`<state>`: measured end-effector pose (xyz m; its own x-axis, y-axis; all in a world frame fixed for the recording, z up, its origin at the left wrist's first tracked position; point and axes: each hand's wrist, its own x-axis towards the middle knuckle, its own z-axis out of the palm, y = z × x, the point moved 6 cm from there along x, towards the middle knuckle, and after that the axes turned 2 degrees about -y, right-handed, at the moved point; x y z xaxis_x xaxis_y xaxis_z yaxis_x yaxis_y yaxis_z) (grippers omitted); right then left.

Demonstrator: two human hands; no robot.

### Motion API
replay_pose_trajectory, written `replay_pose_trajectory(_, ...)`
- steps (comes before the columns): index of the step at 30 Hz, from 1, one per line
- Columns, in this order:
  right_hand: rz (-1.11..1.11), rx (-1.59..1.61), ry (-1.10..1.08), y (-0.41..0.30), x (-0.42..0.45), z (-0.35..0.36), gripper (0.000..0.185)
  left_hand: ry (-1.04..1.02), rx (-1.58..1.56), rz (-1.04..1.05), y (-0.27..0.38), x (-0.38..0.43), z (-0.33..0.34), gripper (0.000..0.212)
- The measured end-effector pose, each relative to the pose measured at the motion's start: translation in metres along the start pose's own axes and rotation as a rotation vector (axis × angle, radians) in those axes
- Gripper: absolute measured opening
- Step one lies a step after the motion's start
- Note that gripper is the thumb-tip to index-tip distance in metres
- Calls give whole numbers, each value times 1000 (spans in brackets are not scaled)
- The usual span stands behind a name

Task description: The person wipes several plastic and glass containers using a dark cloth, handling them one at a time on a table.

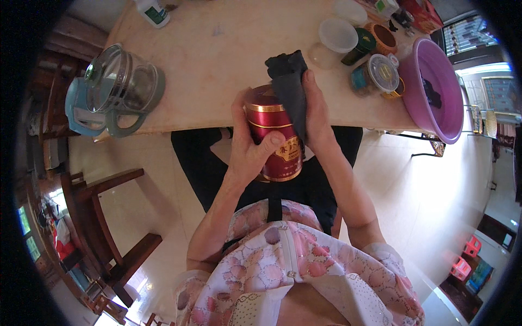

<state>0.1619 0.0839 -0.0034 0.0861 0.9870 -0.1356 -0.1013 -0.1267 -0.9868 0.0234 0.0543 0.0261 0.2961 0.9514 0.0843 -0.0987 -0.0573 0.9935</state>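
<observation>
A red metal canister [269, 118] with gold bands and printed writing is held tilted above my lap, close to the table's near edge. My left hand [253, 142] is wrapped around its left side, with the thumb across the front. In my right hand [317, 110] is a dark grey cloth [290, 81], pressed against the canister's right side. The cloth's bunched upper end sticks up past the lid, and its lower part hangs down along the canister. Part of the right hand's fingers is hidden behind the cloth.
On the table [195, 61], a glass kettle [134, 85] stands at left and a white bottle [154, 14] at the far left. Right are a clear-lidded jar [375, 75], a green-lidded container [361, 44], a brown bowl [381, 37] and a purple basin [434, 89] holding dark cloth. A wooden chair [96, 212] stands left.
</observation>
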Motion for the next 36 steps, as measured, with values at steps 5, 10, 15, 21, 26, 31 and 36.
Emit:
replay_pose_trajectory(5, -244, -171, -72, -8, -12, 15, 56, 211, -328, -283, -23, -2, -5, 58)
replay_pose_trajectory(10, -352, -546, -162, -30, -58, 48, 77, 274, -324, -265, -30, 5, -31, 53)
replay_pose_trajectory(15, -420, -376, -26, -37, -33, 34, 69, 208, -384, -270, -39, 1, -26, 60)
replay_pose_trajectory(21, 115, 319, -173, -9, -10, 18, 64, 97, -366, -373, -24, -12, -10, 82)
replay_pose_trajectory(26, -47, 242, -2, -3, -23, 13, 56, 26, -189, -264, -24, -1, -13, 76)
replay_pose_trajectory(31, -165, 65, 97, -32, -26, 10, 55, 55, 28, -76, -6, 4, -5, 78)
replay_pose_trajectory(36, 20, 242, -52, -15, -12, 2, 54, -34, 26, -24, 8, 9, 5, 77)
